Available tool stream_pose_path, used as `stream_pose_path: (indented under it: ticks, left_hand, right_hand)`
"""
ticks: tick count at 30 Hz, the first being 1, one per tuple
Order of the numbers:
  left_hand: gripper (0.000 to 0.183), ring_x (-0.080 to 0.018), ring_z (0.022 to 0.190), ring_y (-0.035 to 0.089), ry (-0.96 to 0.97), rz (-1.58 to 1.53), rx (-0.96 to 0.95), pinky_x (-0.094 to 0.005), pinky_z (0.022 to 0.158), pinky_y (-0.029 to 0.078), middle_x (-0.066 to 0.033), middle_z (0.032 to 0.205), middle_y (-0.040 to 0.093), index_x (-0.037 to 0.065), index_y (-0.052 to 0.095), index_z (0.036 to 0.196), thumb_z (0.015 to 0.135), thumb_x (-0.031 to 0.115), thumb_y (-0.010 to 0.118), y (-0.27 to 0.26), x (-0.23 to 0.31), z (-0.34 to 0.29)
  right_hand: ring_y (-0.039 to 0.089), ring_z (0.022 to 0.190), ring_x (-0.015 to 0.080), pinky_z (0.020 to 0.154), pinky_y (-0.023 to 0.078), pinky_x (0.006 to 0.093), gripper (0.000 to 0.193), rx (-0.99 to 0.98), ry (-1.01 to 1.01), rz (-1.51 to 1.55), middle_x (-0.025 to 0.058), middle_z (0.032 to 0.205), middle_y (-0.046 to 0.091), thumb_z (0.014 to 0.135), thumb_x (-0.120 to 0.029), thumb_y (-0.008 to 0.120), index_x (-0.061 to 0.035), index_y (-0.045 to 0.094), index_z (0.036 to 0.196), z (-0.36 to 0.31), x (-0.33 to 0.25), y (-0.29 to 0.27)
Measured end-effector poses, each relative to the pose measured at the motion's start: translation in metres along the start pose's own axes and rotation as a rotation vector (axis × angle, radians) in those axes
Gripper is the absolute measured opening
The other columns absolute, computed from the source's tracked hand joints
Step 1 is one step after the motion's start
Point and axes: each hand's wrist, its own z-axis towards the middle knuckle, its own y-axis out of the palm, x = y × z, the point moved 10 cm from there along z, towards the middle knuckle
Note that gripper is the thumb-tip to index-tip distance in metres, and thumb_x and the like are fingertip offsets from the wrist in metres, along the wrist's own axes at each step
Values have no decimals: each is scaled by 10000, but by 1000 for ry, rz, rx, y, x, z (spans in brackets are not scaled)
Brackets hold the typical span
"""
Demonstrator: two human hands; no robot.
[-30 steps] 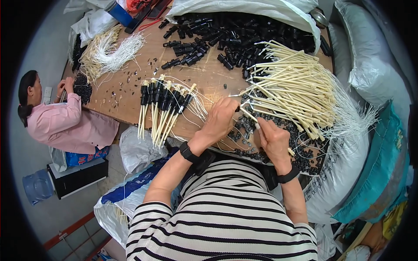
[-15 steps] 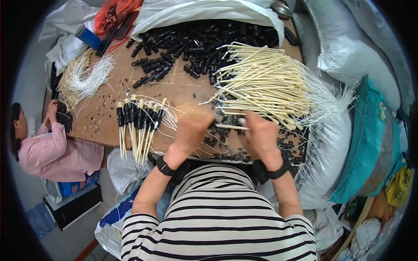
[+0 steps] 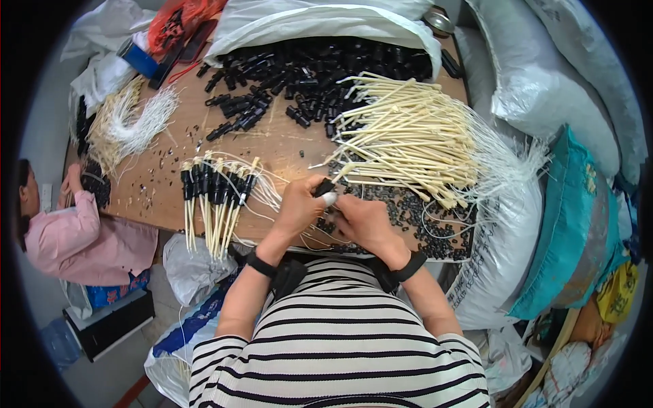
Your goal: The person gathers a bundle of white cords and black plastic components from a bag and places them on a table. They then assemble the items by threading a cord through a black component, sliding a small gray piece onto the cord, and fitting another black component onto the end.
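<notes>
My left hand is closed round a black plastic fitting, tilted up to the right. A cream tube end pokes out of the fitting's upper end. Close beside it, my right hand has its fingers pinched together under the fitting; what they grip is hidden. Left of my hands lies a row of black fittings with cream tubes through them and white wires trailing. To the right is a big pile of cream tubes with white wire ends. Small black pieces lie scattered beneath and around my right hand.
Loose black fittings spill from a white sack at the back. White wire bundles lie far left, where another person in pink sits. Full white sacks and a teal sack stand along the right edge.
My right hand has moved left to meet my left hand. The cream tube that lay between my hands is now upright-slanted, its end showing above the black fitting.
</notes>
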Motion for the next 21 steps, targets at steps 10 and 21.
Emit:
stream_pose_path:
  ticks: [10, 21]
  left_hand:
    - [408, -367, 928, 593, 332, 569, 94, -398, 793, 476, -164, 957, 614, 40, 617, 1105, 717, -50, 529, -12, 16, -15]
    - [444, -385, 944, 604, 376, 567, -16, -430, 798, 485, -171, 983, 639, 55, 610, 1106, 689, -67, 520, 6, 13, -15]
  right_hand:
    - [646, 570, 236, 524, 488, 313, 127, 133, 136, 107, 109, 700, 666, 813, -116, 672, -88, 717, 928, -3, 22, -18]
    - [635, 569, 279, 531, 493, 346, 160, 59, 95, 153, 128, 673, 646, 807, -101, 652, -83, 695, 961, 2, 21, 0]
